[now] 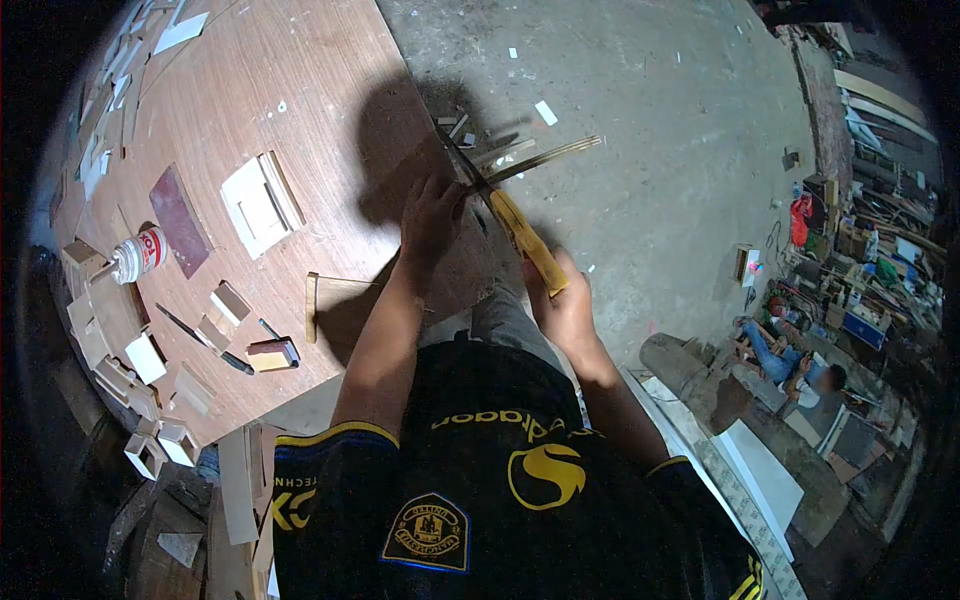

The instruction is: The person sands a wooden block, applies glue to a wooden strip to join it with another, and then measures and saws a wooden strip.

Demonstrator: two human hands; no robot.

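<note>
My right hand [564, 303] is closed round the yellow handle of a saw-like tool [523, 236]. Its narrow dark blade runs up and left to the table's edge; I cannot make out teeth. My left hand [432, 215] lies at that edge, fingers closed over a small bundle of thin wooden strips [553, 155]. The strips jut out to the right past the table, and the blade crosses them close to my left fingertips. The ends under my left hand are hidden. Shadow covers the table [330, 60] around this hand.
On the table are a stack of pale panels [263, 205], a maroon sheet [181, 220], a white glue bottle [138, 255], several small wooden boxes [146, 357] and a thin strip [312, 308]. Offcuts lie on the floor [640, 220]. Another person [785, 362] sits far right among clutter.
</note>
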